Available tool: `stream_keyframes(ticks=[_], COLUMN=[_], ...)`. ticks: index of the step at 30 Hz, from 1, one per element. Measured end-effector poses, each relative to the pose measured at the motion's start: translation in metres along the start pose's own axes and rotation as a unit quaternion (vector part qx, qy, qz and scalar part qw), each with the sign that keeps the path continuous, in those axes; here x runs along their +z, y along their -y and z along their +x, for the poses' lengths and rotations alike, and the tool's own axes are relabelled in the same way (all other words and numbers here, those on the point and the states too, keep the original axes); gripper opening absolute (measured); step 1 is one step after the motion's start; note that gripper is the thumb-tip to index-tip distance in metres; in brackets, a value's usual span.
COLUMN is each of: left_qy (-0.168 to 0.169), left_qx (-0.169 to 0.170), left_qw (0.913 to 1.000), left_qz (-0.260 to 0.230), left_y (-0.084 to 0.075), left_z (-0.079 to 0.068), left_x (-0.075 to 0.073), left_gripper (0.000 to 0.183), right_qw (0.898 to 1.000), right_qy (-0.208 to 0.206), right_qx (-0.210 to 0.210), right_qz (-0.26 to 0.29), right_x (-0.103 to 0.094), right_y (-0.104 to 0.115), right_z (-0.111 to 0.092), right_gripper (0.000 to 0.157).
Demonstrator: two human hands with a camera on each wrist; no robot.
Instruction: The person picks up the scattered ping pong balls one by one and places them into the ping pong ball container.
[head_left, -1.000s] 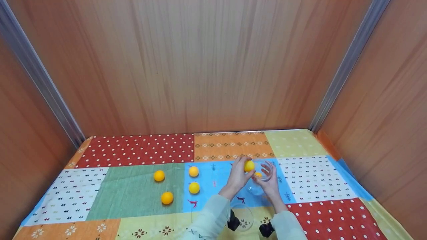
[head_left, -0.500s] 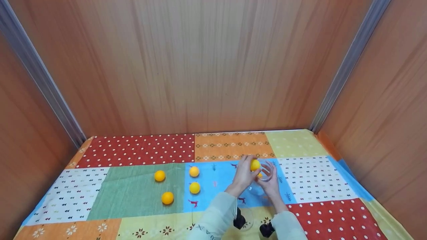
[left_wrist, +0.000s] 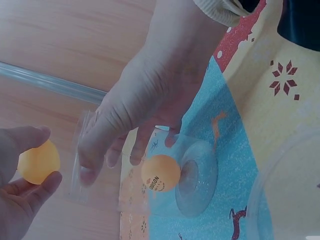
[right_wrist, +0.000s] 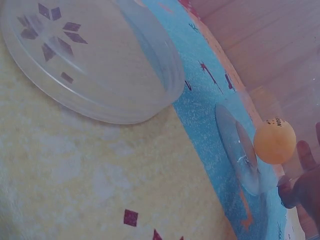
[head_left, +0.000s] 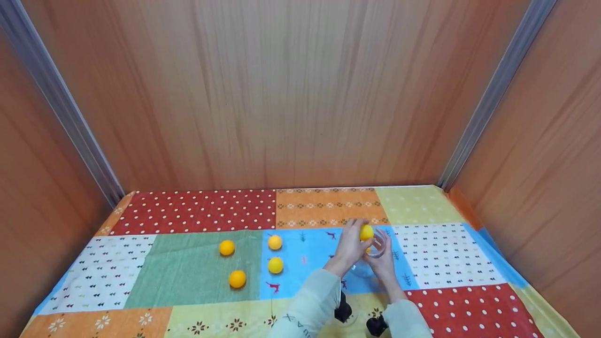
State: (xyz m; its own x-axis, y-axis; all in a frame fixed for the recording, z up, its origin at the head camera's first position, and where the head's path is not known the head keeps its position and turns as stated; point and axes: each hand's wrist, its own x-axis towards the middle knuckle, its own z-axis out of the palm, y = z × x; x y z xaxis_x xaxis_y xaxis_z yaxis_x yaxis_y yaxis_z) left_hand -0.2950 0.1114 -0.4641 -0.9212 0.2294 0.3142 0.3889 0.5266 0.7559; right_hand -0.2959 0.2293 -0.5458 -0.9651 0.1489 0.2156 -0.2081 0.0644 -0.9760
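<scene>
My left hand [head_left: 348,248] pinches a yellow ping-pong ball [head_left: 366,232] between thumb and fingers, beside the mouth of a clear plastic jar. The left wrist view has this hand at its left edge, the ball a little apart from the jar's rim. My right hand [head_left: 384,264] grips the clear jar [left_wrist: 199,182] around its upper part, near the rim. Inside the jar, close to its base, lies an orange ping-pong ball [left_wrist: 160,173] with printed lettering. In the right wrist view, only some dark fingertips of the right hand show.
Several more ping-pong balls lie to the left, among them one on the green patch [head_left: 237,279] and one on the blue patch [head_left: 275,265]. A round clear lid [right_wrist: 145,112] lies on the patchwork tablecloth near me. Wooden panels [head_left: 300,94] enclose the table.
My left hand has moved right with its ping-pong ball, closer to the jar's mouth. My right hand and the jar stay nearly in place.
</scene>
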Motion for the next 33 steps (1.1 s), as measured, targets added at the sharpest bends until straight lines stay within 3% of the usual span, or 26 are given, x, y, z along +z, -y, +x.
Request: stream_keyframes(ticks=[9, 16, 26, 33], left_qy=[0.005, -0.005, 0.004, -0.008], left_qx=[0.007, 0.024, 0.011, 0.027], left_qw=[0.9998, 0.9997, 0.9997, 0.9988], left_qz=[0.018, 0.006, -0.021, -0.039], left_y=[0.001, 0.002, 0.009, 0.018], left_z=[-0.002, -0.006, -0.012, -0.017], left_x=[-0.003, -0.01, -0.025, -0.036], left_gripper=[0.04, 0.036, 0.036, 0.033], right_qw=[0.999, 1.0, 0.999, 0.998], right_qy=[-0.007, -0.005, -0.005, -0.011], right_qx=[-0.038, -0.021, -0.016, -0.043], right_qz=[0.009, 0.006, 0.03, 0.044], right_x=[-0.001, -0.001, 0.002, 0.003], right_y=[-0.012, -0.011, -0.012, -0.013], right_z=[0.002, 0.001, -0.001, 0.001], right_gripper=[0.079, 0.08, 0.079, 0.078])
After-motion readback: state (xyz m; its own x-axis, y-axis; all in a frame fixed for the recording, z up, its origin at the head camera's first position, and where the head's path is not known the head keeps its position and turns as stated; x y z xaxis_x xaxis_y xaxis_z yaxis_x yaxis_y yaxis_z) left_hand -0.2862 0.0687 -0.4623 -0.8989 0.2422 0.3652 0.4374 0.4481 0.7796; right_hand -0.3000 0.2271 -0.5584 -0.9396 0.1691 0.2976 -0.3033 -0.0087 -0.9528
